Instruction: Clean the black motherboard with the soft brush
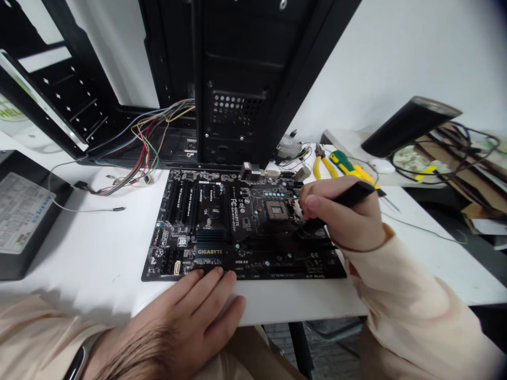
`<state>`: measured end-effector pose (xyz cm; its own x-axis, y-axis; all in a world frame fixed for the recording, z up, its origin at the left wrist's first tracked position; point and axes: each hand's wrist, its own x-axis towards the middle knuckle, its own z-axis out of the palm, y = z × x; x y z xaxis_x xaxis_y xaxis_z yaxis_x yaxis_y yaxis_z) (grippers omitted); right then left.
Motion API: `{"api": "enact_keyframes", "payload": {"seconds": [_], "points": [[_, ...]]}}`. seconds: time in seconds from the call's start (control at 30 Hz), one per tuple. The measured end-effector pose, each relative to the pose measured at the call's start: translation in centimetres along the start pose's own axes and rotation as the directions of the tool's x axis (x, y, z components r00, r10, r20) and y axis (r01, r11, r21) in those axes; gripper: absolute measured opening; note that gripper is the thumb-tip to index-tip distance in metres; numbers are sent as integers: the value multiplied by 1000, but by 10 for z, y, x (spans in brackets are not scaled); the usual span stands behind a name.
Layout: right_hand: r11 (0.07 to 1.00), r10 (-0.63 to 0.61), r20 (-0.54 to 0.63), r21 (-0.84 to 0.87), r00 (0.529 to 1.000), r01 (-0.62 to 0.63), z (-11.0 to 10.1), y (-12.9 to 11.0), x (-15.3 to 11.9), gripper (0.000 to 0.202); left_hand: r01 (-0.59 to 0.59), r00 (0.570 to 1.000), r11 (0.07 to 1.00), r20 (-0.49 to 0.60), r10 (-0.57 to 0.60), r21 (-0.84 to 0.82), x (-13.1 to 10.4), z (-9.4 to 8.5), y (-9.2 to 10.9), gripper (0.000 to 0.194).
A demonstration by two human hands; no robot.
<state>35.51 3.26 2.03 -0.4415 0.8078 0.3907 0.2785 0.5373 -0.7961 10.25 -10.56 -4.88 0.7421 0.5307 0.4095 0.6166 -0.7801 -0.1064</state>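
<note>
A black Gigabyte motherboard (253,250) lies flat on the white table, its CPU socket (277,210) uncovered. My right hand (340,211), above the board's right part, grips a black brush-like tool (352,198); its dark tip is down by the board just below the socket, too blurred to tell whether it touches. My left hand (198,311) lies spread at the board's front edge, fingertips on or against that edge near the white connector, and holds nothing.
Behind the board stands a black PC case (237,63) with loose coloured wires (146,142). A power supply (24,216) is at the left. Yellow-handled pliers (325,164), a green-yellow screwdriver (348,166), a CPU cooler (288,146) and a black cylinder (407,124) are at the right.
</note>
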Motion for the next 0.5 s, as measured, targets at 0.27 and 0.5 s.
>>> {"api": "enact_keyframes", "payload": {"seconds": [0.27,0.5], "points": [[996,-79,69,-46,994,82,2,-5,2,39,-15,999,1000,44,14,24,4,-10,-1,27],[984,-79,177,-141,981,105,1,-8,6,36,-45,998,999,51,45,0,5,-15,-2,28]]}}
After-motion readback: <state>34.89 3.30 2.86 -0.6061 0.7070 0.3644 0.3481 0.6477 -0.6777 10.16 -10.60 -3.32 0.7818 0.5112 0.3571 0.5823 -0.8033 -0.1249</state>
